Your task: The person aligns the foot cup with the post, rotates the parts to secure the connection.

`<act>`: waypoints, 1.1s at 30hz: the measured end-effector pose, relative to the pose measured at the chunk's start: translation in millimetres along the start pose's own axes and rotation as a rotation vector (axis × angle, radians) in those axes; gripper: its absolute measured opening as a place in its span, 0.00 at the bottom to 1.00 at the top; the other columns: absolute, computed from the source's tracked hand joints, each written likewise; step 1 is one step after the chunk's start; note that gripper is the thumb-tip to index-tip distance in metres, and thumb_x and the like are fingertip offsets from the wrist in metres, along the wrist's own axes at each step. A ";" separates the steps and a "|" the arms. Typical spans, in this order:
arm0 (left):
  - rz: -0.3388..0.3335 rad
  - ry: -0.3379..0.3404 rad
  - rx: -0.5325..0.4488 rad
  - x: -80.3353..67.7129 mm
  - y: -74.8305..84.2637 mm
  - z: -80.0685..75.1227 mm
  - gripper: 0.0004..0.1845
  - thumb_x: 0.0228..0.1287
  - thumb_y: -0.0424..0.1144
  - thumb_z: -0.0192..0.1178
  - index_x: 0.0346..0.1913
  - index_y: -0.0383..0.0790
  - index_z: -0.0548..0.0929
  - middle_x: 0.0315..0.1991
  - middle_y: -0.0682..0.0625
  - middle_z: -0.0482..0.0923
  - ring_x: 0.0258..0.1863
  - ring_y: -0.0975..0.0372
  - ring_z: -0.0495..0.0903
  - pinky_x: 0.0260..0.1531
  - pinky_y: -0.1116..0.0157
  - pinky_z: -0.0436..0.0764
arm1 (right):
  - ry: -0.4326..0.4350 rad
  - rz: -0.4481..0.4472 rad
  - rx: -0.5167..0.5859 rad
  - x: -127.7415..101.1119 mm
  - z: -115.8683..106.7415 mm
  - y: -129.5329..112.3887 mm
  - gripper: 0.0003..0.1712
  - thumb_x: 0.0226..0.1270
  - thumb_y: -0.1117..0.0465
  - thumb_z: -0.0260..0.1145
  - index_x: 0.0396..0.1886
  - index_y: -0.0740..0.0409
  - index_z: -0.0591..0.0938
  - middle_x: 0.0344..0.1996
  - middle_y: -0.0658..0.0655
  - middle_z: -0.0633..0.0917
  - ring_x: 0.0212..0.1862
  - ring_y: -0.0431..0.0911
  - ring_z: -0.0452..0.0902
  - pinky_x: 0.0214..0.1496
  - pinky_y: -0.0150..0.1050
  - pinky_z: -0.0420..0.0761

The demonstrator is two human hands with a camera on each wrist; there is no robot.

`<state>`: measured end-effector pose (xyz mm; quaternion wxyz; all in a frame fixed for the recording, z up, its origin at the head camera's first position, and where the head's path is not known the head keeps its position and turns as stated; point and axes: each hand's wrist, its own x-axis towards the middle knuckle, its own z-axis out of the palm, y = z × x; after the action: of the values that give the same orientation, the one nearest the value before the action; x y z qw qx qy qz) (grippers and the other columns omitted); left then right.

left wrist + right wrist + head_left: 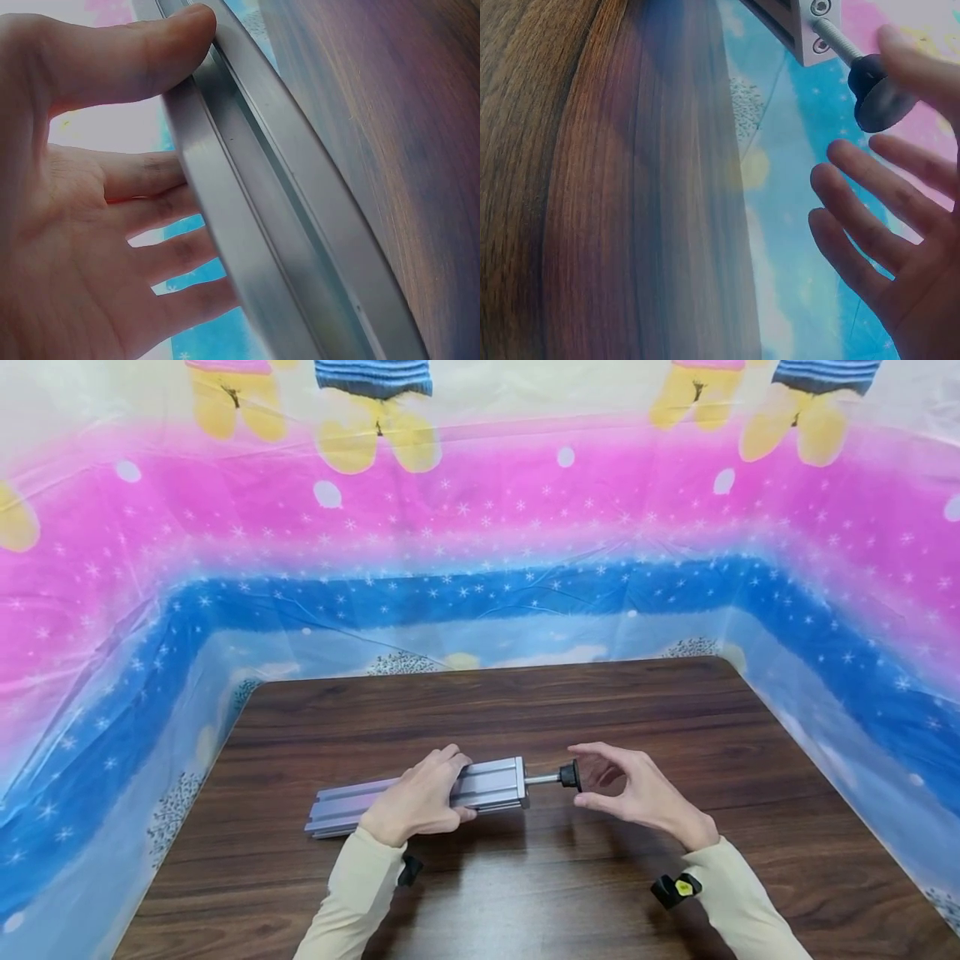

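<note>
My left hand (pixel 420 793) grips a silver aluminium extrusion profile (pixel 491 783), thumb on the near side and fingers over the far side. The left wrist view shows the thumb across the slotted face of the profile (pixel 262 195). A plate with screws closes the profile's right end, and from it a threaded levelling foot (pixel 570 775) with a black round base sticks out. Around that base, thumb and fingers spread apart, is my right hand (pixel 645 789). In the right wrist view the fingers stand clear of the levelling foot (pixel 877 97); whether the thumb touches it I cannot tell.
The dark wood-grain table (pixel 600 702) lies under both hands. A printed pink and blue cloth (pixel 480 527) hangs around its back and sides. Each sleeved wrist wears a black strap mount, the right mount (pixel 675 889) bearing a yellow mark.
</note>
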<state>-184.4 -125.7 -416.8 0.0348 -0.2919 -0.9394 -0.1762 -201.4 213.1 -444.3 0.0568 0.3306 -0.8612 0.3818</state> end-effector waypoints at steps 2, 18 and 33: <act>0.002 0.003 0.003 0.2 -0.1 0.4 0.29 0.51 0.44 0.75 0.52 0.30 0.80 0.41 0.46 0.76 0.40 0.55 0.75 0.45 0.56 0.78 | 0.012 -0.041 0.003 -0.1 -0.5 1.2 0.33 0.61 0.56 0.77 0.66 0.42 0.78 0.41 0.43 0.87 0.37 0.36 0.83 0.41 0.42 0.85; 0.019 0.008 0.014 0.3 0.5 -0.6 0.28 0.49 0.43 0.76 0.50 0.30 0.80 0.38 0.48 0.73 0.38 0.56 0.73 0.44 0.57 0.78 | 0.016 0.012 0.014 4.4 -2.3 -3.8 0.14 0.63 0.57 0.75 0.48 0.52 0.88 0.37 0.45 0.90 0.36 0.35 0.84 0.39 0.45 0.85; 0.018 -0.009 0.003 -1.5 0.6 -1.5 0.28 0.51 0.42 0.75 0.51 0.29 0.80 0.37 0.49 0.72 0.36 0.58 0.71 0.41 0.58 0.76 | -0.017 0.114 0.043 5.3 1.3 -6.1 0.07 0.70 0.54 0.68 0.39 0.48 0.90 0.31 0.46 0.90 0.33 0.40 0.87 0.32 0.34 0.83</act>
<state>-182.8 -126.6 -415.5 0.0325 -0.3012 -0.9371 -0.1732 -201.5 206.4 -439.6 0.0202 0.2854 -0.8707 0.4001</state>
